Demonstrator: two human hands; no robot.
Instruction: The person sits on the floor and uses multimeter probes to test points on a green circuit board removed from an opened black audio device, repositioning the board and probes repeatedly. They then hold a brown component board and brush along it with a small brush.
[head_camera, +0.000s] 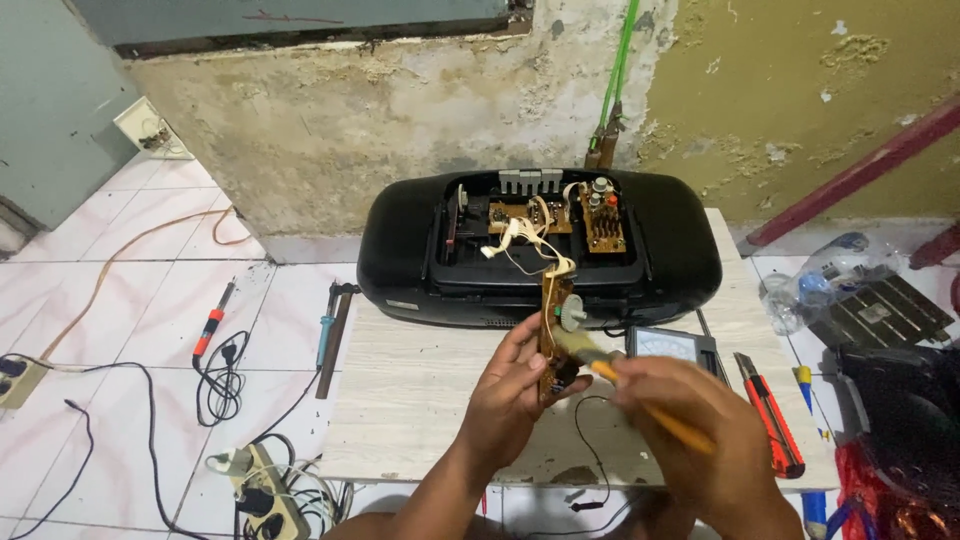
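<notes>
Head view: I work a brush (640, 395) over a circuit board (552, 335) at the frame's centre.

My left hand (510, 395) is closed around the board's edge, holding it upright over the table (420, 390); my right hand (700, 425) is wrapped tight on the yellow-handled brush, bristles touching the board. Wires run up from the board into the opened black radio (540, 245) behind. A meter (672, 345) and cutter (770, 415) lie at right.

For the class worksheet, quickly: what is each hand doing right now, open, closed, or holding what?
Left hand: closed on the brown circuit board, held upright on edge.
Right hand: closed on the yellow-handled tool, its tip at the board.
</notes>
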